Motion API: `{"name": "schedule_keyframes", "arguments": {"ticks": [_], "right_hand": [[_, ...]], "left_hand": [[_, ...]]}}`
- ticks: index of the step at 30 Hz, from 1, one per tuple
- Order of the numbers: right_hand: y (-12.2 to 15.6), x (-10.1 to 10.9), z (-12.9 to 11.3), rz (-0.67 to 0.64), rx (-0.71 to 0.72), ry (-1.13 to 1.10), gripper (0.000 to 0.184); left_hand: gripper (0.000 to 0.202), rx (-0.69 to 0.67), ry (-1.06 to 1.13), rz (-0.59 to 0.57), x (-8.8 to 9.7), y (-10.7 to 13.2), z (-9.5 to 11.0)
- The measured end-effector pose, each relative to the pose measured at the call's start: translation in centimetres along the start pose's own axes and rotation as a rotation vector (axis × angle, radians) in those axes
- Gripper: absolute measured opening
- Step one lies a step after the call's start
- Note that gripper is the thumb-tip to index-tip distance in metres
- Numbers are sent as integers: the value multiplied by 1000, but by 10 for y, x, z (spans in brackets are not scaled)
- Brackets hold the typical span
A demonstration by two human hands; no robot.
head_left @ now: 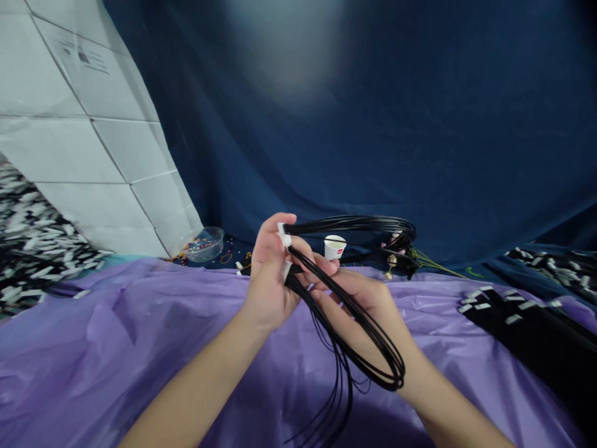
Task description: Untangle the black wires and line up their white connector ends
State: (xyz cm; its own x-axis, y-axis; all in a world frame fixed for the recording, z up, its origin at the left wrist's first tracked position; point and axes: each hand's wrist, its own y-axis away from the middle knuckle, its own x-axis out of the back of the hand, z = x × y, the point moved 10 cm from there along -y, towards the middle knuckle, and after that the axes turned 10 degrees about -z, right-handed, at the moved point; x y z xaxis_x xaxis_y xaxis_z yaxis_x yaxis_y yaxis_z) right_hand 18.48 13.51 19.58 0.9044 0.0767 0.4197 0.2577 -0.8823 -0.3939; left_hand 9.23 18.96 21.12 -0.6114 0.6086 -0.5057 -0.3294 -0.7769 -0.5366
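My left hand (pixel 270 274) is closed around the white ends (pixel 284 236) of a bundle of thin black cords (pixel 354 305). The bundle loops out to the right and back, and loose strands hang down over the purple sheet. A second white end (pixel 286 271) shows against my left palm. My right hand (pixel 349 298) is closed on the cords just right of the left fingers, its fingertips partly hidden behind the strands. Both hands are raised above the sheet, close together.
A purple plastic sheet (pixel 177 348) covers the surface. Behind it stand a clear bowl (pixel 205 246) of small coloured bits and a white paper cup (pixel 334 247). Black strips with white ends (pixel 522 336) lie at right, with a similar heap (pixel 41 249) at left. A blue curtain (pixel 396 137) hangs behind.
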Motion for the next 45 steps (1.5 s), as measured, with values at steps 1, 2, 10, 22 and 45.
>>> {"name": "schedule_keyframes", "arguments": {"ticks": [1, 2, 10, 22, 45], "right_hand": [[0, -1, 2, -14, -8, -12, 19], [-1, -2, 3, -20, -12, -16, 22], [-3, -5, 12, -96, -81, -96, 26], [-3, -12, 9, -131, -25, -113, 12], [16, 21, -21, 113, 50, 745, 21]], "left_hand": [[28, 0, 8, 1, 0, 0, 0], [27, -3, 13, -1, -1, 0, 0], [27, -37, -27, -61, -2, -1, 2], [25, -7, -12, -67, -6, 1, -2], [28, 14, -54, 21, 8, -3, -12]]}}
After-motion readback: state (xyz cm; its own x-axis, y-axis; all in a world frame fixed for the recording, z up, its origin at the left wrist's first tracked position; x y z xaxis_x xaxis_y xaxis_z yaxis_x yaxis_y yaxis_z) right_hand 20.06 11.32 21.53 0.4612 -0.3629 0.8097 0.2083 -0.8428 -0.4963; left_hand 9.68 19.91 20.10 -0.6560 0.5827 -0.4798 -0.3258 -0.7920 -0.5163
